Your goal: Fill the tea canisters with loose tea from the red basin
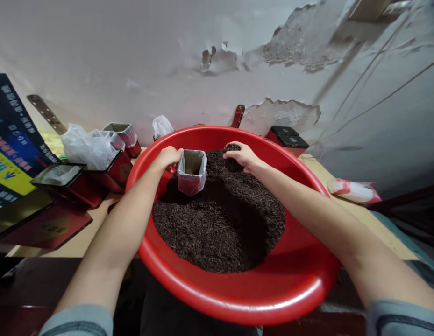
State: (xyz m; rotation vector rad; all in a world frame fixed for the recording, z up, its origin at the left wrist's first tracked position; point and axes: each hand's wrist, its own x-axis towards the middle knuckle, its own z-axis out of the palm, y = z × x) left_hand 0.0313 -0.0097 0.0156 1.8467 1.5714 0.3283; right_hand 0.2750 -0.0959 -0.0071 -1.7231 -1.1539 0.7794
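My left hand (pixel 168 157) grips the side of a small tin (pixel 192 179) lined with a clear plastic bag. The tin is held above the left part of a big red basin (pixel 234 311), its open mouth facing up towards me. In the basin lies a wide heap of dark, dry loose tea leaves (pixel 209 238). My right hand (pixel 245 157) is closed around a clump of these leaves over the far side of the heap, to the right of the tin. Whether a small cup is also in its fingers, I cannot make out.
Several red tins, some lined with plastic bags (pixel 92 147), stand left beside a printed dark box (pixel 13 140). Black-lidded tins (pixel 288 137) sit behind the basin at right. A red-and-white packet (pixel 353 190) lies on the tabletop (pixel 371 224). A peeling wall (pixel 132 60) rises behind.
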